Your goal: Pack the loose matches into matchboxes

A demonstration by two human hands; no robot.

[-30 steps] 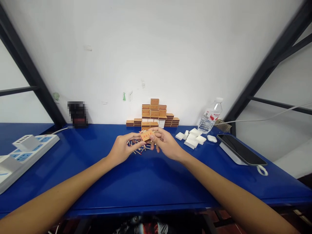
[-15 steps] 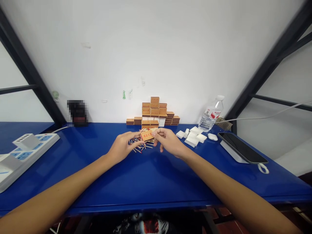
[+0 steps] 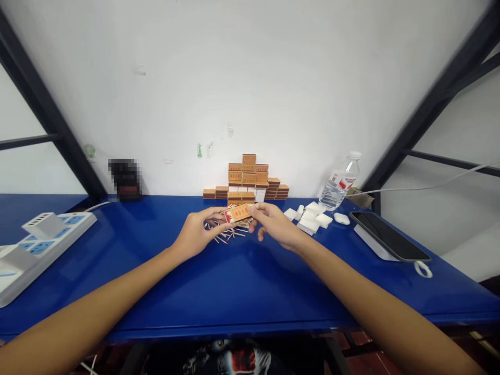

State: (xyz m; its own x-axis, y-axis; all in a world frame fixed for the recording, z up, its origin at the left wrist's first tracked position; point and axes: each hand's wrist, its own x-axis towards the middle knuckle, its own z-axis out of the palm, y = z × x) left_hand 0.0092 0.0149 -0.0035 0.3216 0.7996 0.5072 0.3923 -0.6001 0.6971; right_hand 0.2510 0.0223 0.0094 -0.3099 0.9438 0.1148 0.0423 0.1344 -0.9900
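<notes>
Between my two hands is a matchbox with red lettering, slid partly open so that red-headed matches show at its left end. My left hand pinches that left end between thumb and fingers. The right end is gripped by my right hand, thumb on top, with its lower fingers curled loosely beneath. Loose matches lie in a pile on the table under the box. Just behind, a stepped stack of matchboxes stands against the wall.
White flat pieces lie right of my right hand. Past them are a water bottle, a white earbud case and a phone on a white box. A power strip sits at the left of the blue table.
The matchbox, closed before, now has its sleeve drawn to the right, baring match heads at the left end. My right hand has shifted slightly right.
</notes>
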